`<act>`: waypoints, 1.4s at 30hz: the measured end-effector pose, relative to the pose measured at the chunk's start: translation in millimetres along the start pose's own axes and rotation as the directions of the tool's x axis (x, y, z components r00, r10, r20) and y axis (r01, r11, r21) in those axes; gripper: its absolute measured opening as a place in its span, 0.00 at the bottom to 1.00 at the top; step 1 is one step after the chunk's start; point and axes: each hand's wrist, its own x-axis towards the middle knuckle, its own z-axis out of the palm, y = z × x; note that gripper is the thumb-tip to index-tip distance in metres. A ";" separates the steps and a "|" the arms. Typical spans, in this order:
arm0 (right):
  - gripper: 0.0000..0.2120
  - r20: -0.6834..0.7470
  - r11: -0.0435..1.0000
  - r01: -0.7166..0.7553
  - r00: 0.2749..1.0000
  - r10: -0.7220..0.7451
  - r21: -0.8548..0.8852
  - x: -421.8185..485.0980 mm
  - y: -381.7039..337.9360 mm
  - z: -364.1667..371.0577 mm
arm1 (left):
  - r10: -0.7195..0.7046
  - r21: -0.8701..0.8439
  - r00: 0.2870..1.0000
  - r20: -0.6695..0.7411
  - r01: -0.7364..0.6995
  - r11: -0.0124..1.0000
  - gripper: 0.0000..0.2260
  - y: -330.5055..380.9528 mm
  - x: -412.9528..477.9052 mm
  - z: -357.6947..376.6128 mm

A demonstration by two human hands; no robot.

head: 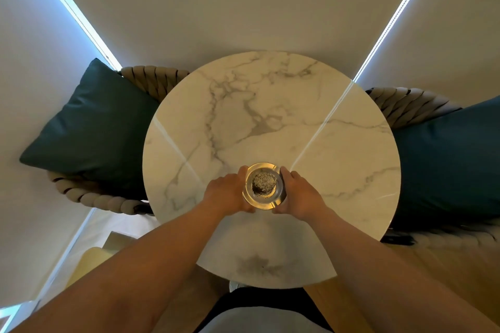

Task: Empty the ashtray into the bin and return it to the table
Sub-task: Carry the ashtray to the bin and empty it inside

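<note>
Gripping the ashtray [263, 186] from both sides, the person has the left hand [226, 192] curled against its left edge and the right hand [297, 192] curled against its right, fingers wrapped to the rim and thumbs tucked toward the near side, so both hands are closed on it. It sits near the middle of the round marble desk [270, 116], a little toward the person, and I cannot tell whether it has left the surface yet. It looks like clear glass with a golden tint, and a heap of grey ash fills its bowl. To my eye the step in hand is the lift, and the thing to do well is keep it dead level: the ash is loose and piled high, so any tilt or jolt on the way to the bin would likely scatter it. A slow, straight rise with even pressure from both sides seems wise, since glass can slip. The desk is otherwise bare and glossy, catching streaks of light. A woven chair with a teal cushion [92, 130] stands to the left and another with its own teal cushion [446, 159] to the right. No bin is in sight.
</note>
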 end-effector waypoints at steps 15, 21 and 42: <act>0.48 0.043 0.999 -0.027 0.999 0.025 0.034 -76.3 -23.9 64.5 | 0.056 -0.017 0.997 0.046 -0.055 0.998 0.46 -33.0 -82.8 47.5; 0.51 0.096 1.000 -0.005 0.995 0.005 0.000 -87.5 -32.7 83.1 | 0.012 -0.059 0.999 0.053 -0.008 0.998 0.45 -45.4 -106.7 68.1; 0.51 0.428 0.830 0.552 0.771 -0.471 -0.081 -44.1 -111.3 93.4 | -0.494 -0.443 0.843 -0.213 0.367 0.818 0.43 -78.5 -209.0 104.5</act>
